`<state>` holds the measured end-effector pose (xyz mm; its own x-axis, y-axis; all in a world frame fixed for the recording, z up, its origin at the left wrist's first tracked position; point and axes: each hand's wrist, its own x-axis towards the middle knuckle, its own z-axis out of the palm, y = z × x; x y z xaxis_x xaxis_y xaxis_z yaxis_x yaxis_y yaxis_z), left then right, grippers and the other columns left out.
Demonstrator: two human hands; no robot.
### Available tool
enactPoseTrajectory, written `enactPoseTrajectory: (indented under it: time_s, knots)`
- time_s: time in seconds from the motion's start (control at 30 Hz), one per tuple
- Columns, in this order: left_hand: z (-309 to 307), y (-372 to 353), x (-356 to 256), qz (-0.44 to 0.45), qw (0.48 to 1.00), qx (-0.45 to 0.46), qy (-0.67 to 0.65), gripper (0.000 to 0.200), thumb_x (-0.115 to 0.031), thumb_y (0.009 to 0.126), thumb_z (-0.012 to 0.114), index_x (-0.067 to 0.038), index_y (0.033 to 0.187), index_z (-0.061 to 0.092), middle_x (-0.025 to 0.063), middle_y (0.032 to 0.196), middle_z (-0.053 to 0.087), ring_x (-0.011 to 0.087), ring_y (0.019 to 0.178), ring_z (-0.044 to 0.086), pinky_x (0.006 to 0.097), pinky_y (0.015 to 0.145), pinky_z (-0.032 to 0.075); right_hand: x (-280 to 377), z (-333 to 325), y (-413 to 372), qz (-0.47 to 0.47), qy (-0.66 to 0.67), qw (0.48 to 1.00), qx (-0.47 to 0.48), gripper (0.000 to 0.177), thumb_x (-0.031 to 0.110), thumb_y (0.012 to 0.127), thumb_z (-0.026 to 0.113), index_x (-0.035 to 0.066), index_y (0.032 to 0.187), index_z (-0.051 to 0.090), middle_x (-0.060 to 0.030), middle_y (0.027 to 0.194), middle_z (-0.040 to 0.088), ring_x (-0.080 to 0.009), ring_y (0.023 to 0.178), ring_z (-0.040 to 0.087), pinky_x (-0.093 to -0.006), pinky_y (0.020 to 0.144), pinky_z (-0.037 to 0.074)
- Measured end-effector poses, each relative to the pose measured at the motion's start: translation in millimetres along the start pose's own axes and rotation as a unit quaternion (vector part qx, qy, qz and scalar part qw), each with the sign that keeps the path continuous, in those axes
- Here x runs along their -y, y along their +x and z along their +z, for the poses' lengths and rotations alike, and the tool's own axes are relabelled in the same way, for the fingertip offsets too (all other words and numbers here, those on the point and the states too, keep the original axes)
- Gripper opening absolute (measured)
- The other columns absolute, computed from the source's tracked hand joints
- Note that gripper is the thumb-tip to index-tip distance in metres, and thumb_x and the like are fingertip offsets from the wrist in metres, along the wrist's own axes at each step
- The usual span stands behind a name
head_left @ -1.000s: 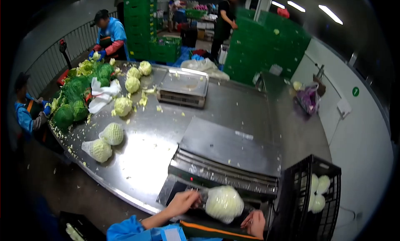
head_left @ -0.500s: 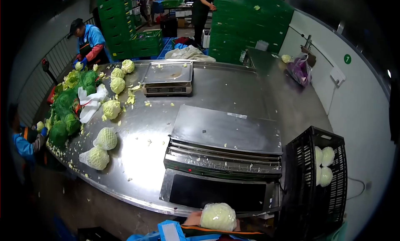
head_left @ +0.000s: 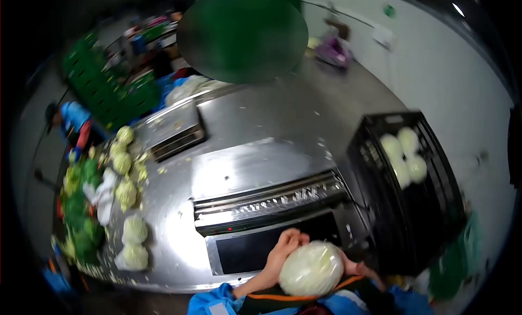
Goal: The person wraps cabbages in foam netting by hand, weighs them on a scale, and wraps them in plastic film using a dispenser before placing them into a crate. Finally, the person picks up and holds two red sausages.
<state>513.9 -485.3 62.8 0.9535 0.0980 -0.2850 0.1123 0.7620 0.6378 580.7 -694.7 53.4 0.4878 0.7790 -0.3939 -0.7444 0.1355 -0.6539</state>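
Note:
A round pale cabbage (head_left: 311, 270) in shiny clear film is held close to my body, in front of the wrapping machine. My left hand (head_left: 281, 254) is at its left side, with fingers curled near its top. Against its right side rests my right hand (head_left: 354, 267), its fingers partly hidden behind the cabbage. The film wrapping machine (head_left: 272, 203) has a dark plate (head_left: 239, 256) on its near side, just beyond my hands.
A black crate (head_left: 429, 222) with several pale cabbages (head_left: 406, 142) stands at right. Netted cabbages (head_left: 135, 230), loose cabbages (head_left: 126, 192) and green net bags (head_left: 87, 228) lie at left. A scale (head_left: 176, 129) sits farther back. A co-worker (head_left: 76, 119) stands at far left.
My view has swung right and tilted. The wrapped cabbage has been raised and now shows larger between my hands; the left fingers have come up over its near-left side.

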Motion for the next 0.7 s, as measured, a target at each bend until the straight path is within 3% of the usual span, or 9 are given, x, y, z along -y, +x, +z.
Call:
enactPoseTrajectory:
  time_s: [0.07,0.17,0.2,0.3,0.37,0.5,0.53,0.63,0.7]
  knots:
    - [37.9,19.3,-6.1,0.022,0.989,-0.070,0.129,0.037,-0.020,0.092,0.045,-0.004,0.125,0.037,0.0123,0.125,0.044,0.0234,0.111,0.044,0.0351,0.096,0.035,11.3,-11.0,-5.7,-0.128,-0.278,0.951,0.038,0.065,0.034,0.085,0.055,0.006,0.138,0.028,-0.0099,0.138,0.036,-0.0230,0.128,0.033,-0.0394,0.107,0.025]
    - [87.6,53.7,0.4,0.207,0.967,0.084,0.126,0.055,-0.021,0.089,0.049,-0.006,0.136,0.024,0.0117,0.137,0.030,0.0265,0.117,0.039,0.0378,0.100,0.031,68.7,-16.6,-0.2,-0.140,0.236,0.962,-0.018,0.066,0.061,0.086,0.035,0.016,0.134,0.040,-0.0071,0.137,0.041,-0.0273,0.126,0.038,-0.0494,0.103,0.029]
    - [93.9,60.0,2.3,0.233,0.941,0.136,0.205,0.062,-0.023,0.089,0.051,-0.006,0.138,0.017,0.0106,0.140,0.023,0.0260,0.118,0.037,0.0377,0.098,0.033,103.5,-16.5,-3.9,-0.189,0.202,0.958,-0.076,0.070,0.068,0.079,0.040,0.018,0.129,0.047,-0.0054,0.131,0.048,-0.0300,0.118,0.044,-0.0544,0.084,0.043]
    - [54.5,76.5,43.7,0.253,0.836,0.167,0.457,0.051,-0.002,0.082,0.058,-0.003,0.129,0.037,0.0187,0.132,0.030,0.0254,0.106,0.047,0.0343,0.088,0.042,220.1,-61.2,-32.6,-0.286,0.156,0.941,-0.089,0.071,0.071,0.081,0.025,0.020,0.126,0.045,-0.0084,0.115,0.057,-0.0288,0.086,0.062,-0.0371,0.046,0.053]
    - [18.7,76.0,59.6,0.295,0.746,0.130,0.582,0.040,0.006,0.077,0.056,-0.004,0.115,0.052,0.0188,0.127,0.035,0.0266,0.102,0.049,0.0338,0.086,0.044,243.4,-100.5,-36.3,-0.279,0.104,0.938,-0.179,0.069,0.071,0.082,0.024,0.021,0.122,0.047,-0.0046,0.109,0.060,-0.0234,0.080,0.062,-0.0335,0.049,0.051]
    - [-50.3,46.1,83.4,0.265,0.738,-0.013,0.621,0.043,0.013,0.063,0.054,-0.012,0.096,0.063,0.0160,0.112,0.049,0.0282,0.098,0.049,0.0349,0.082,0.043,220.0,-235.5,24.1,-0.110,0.116,0.972,-0.172,0.068,0.073,0.080,0.026,0.022,0.115,0.054,-0.0031,0.093,0.063,-0.0207,0.067,0.057,-0.0334,0.053,0.046]
    - [-53.4,41.3,78.3,0.274,0.686,-0.008,0.673,0.043,0.012,0.061,0.055,-0.012,0.095,0.064,0.0150,0.110,0.051,0.0293,0.097,0.049,0.0366,0.082,0.042,197.6,-273.4,55.8,-0.077,0.103,0.946,-0.298,0.069,0.073,0.080,0.025,0.020,0.112,0.056,-0.0048,0.088,0.063,-0.0212,0.066,0.056,-0.0338,0.053,0.045]
    - [-67.9,32.7,75.0,0.271,0.591,0.007,0.760,0.038,0.007,0.059,0.059,-0.014,0.090,0.065,0.0107,0.106,0.053,0.0300,0.096,0.048,0.0392,0.085,0.037,164.3,-323.5,126.7,-0.077,0.009,0.877,-0.474,0.076,0.073,0.078,0.029,0.012,0.117,0.053,-0.0116,0.098,0.061,-0.0258,0.083,0.058,-0.0389,0.062,0.048]
    - [-73.6,27.3,77.5,0.280,0.562,0.008,0.778,0.036,0.005,0.059,0.060,-0.015,0.088,0.065,0.0089,0.106,0.055,0.0288,0.097,0.048,0.0389,0.085,0.037,172.0,-320.1,122.0,-0.102,-0.042,0.869,-0.482,0.080,0.073,0.077,0.032,0.009,0.121,0.050,-0.0128,0.106,0.060,-0.0275,0.093,0.059,-0.0425,0.070,0.048]
